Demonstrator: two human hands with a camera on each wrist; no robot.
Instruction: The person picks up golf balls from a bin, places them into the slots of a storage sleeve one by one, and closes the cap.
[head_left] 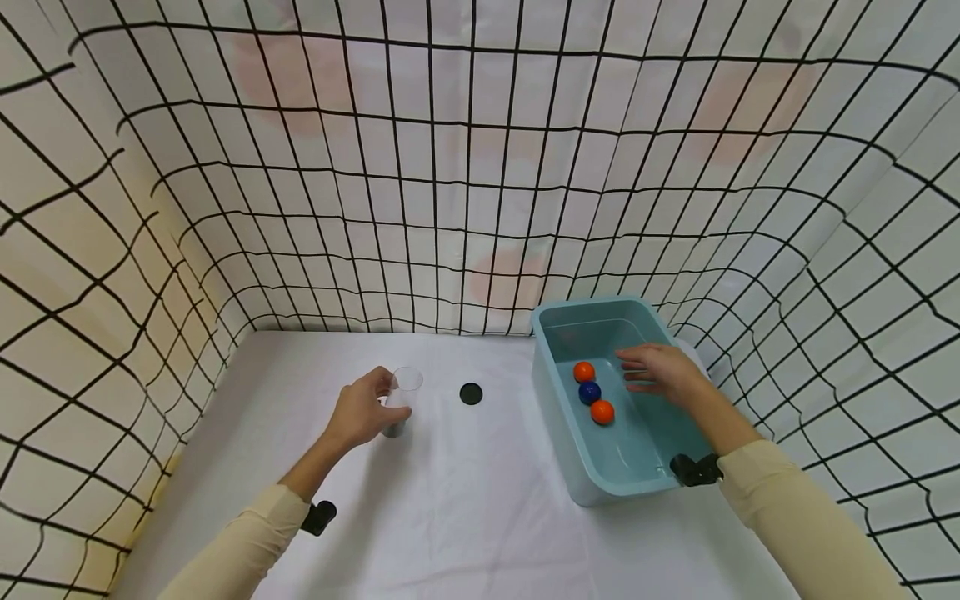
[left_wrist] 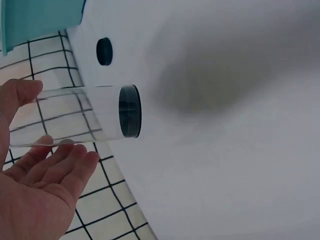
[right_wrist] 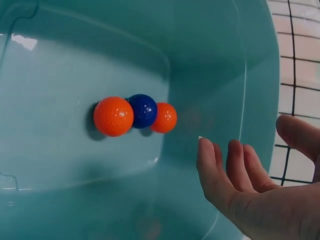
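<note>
My left hand holds a clear plastic tube between thumb and fingers. The tube stands upright on the table in the head view, with a dark cap at its bottom end and its top open. A loose black round lid lies to the right of it. Over the teal bin, my right hand hovers with relaxed fingers and nothing in them. Inside the bin, two orange golf balls and a dark blue golf ball sit in a row, blue in the middle.
White cloth covers the table. Black grid netting rises along the back and both sides, close behind the bin. The bin's tall walls stand at the right of the table.
</note>
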